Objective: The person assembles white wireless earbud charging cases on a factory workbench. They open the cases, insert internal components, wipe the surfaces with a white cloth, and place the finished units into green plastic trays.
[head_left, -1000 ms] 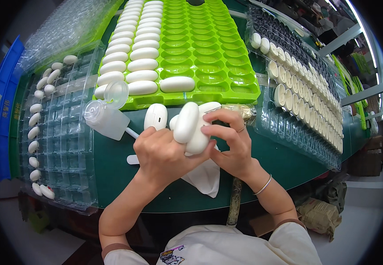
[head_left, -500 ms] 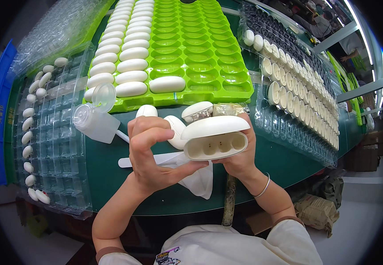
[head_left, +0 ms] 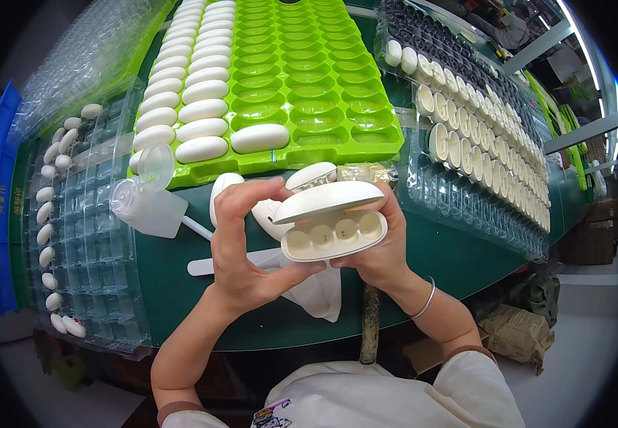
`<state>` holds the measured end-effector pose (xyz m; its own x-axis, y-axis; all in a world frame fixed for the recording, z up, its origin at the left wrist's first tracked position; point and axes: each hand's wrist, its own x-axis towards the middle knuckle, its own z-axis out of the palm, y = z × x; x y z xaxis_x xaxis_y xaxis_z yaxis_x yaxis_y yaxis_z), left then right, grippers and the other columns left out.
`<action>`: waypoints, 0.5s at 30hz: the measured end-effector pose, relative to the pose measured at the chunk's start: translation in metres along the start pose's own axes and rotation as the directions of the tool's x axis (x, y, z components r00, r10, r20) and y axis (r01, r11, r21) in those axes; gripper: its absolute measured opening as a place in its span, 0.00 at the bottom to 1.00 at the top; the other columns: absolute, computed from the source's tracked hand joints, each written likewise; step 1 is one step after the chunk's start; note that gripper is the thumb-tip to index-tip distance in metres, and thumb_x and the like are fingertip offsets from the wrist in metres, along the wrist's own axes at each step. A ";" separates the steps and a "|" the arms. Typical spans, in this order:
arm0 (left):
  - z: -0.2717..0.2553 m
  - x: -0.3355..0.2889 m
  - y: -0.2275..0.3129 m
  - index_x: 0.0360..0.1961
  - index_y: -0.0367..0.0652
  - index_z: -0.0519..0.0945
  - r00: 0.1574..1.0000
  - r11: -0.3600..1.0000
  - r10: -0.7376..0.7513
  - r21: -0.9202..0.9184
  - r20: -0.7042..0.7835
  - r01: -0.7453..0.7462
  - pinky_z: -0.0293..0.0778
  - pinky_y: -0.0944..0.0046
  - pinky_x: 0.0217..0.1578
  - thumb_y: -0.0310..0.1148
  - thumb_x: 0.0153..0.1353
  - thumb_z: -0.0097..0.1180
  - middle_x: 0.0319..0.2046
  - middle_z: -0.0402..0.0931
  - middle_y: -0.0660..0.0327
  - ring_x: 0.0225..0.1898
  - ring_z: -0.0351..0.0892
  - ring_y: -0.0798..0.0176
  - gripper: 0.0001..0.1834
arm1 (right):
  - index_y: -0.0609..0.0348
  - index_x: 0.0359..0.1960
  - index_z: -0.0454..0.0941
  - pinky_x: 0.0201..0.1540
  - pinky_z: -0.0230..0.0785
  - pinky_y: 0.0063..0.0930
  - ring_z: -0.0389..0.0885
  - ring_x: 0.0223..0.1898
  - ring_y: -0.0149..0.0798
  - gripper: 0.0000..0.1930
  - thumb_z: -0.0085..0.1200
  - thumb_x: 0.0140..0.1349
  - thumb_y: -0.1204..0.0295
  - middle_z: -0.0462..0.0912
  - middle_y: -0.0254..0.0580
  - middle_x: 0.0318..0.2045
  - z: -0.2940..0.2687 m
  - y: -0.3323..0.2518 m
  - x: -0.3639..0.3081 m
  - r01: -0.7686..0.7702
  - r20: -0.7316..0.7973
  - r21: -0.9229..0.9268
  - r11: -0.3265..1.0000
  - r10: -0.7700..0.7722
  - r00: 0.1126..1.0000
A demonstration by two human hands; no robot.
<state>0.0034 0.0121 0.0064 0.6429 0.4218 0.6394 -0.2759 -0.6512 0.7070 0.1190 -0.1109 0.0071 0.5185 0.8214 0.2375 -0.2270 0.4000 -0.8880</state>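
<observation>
Both hands hold a white oval hinged case (head_left: 332, 222) above the green table (head_left: 195, 299). The case stands open, lid up, showing a row of round hollows inside. My left hand (head_left: 246, 246) grips its left end, thumb on the rim. My right hand (head_left: 382, 242) cups the right end from behind and below. Under the hands lie a white cloth (head_left: 316, 292) and a flat white stick (head_left: 213, 265). More closed white cases (head_left: 309, 175) lie just beyond the hands.
A green moulded tray (head_left: 309, 93) holds rows of white oval cases (head_left: 202, 110) on its left side. A small clear bottle with its cap flipped open (head_left: 145, 203) lies left. Clear blister trays (head_left: 88, 235) with small white pieces stand left, and more such trays (head_left: 480, 135) right.
The closed case has been turned over and its lid swung up, so its hollows now face me. Both hands have kept hold of it and brought it closer.
</observation>
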 end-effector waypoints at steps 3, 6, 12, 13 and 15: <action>0.002 0.000 0.001 0.47 0.36 0.64 0.998 0.997 -0.057 -0.049 0.004 0.057 0.63 0.63 0.42 0.34 0.30 0.69 0.37 0.70 0.55 0.38 0.69 0.59 0.40 | 0.56 0.32 0.63 0.45 0.67 0.26 0.73 0.42 0.31 0.24 0.66 0.36 0.83 0.75 0.40 0.37 -0.002 0.003 0.000 0.020 0.011 0.017 1.000 -0.020 1.000; 0.001 0.000 0.001 0.49 0.35 0.64 0.999 0.999 -0.045 -0.023 0.024 0.046 0.64 0.63 0.42 0.34 0.30 0.69 0.37 0.69 0.55 0.39 0.69 0.59 0.41 | 0.56 0.32 0.63 0.45 0.67 0.26 0.73 0.42 0.30 0.24 0.65 0.36 0.83 0.75 0.40 0.37 -0.002 0.003 -0.001 0.009 0.001 0.036 0.999 -0.009 1.000; -0.007 0.004 -0.001 0.41 0.39 0.65 0.999 0.995 -0.021 -0.098 -0.027 0.018 0.64 0.64 0.39 0.35 0.32 0.68 0.36 0.69 0.54 0.37 0.69 0.61 0.33 | 0.57 0.36 0.61 0.46 0.68 0.26 0.73 0.44 0.32 0.26 0.63 0.37 0.86 0.73 0.39 0.36 0.002 0.001 0.002 0.112 -0.071 0.017 0.994 -0.111 0.991; -0.007 0.008 0.004 0.30 0.40 0.68 0.993 0.982 -0.103 -0.165 -0.064 0.091 0.64 0.65 0.35 0.33 0.37 0.65 0.28 0.71 0.58 0.30 0.70 0.62 0.21 | 0.57 0.39 0.60 0.46 0.68 0.26 0.72 0.44 0.33 0.27 0.62 0.39 0.86 0.72 0.40 0.38 -0.001 0.002 0.004 0.138 -0.096 -0.020 0.990 -0.139 0.986; -0.016 0.015 0.006 0.24 0.40 0.69 0.986 0.988 -0.109 0.127 0.128 0.093 0.64 0.65 0.32 0.31 0.39 0.63 0.23 0.70 0.60 0.26 0.70 0.62 0.14 | 0.56 0.44 0.56 0.47 0.69 0.26 0.73 0.44 0.35 0.30 0.60 0.42 0.86 0.69 0.42 0.41 -0.009 0.004 0.009 0.173 -0.172 -0.110 0.979 -0.190 0.967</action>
<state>-0.0002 0.0245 0.0254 0.7551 0.4066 0.5144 -0.1220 -0.6837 0.7195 0.1298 -0.1054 0.0020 0.6860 0.6480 0.3308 -0.0419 0.4890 -0.8713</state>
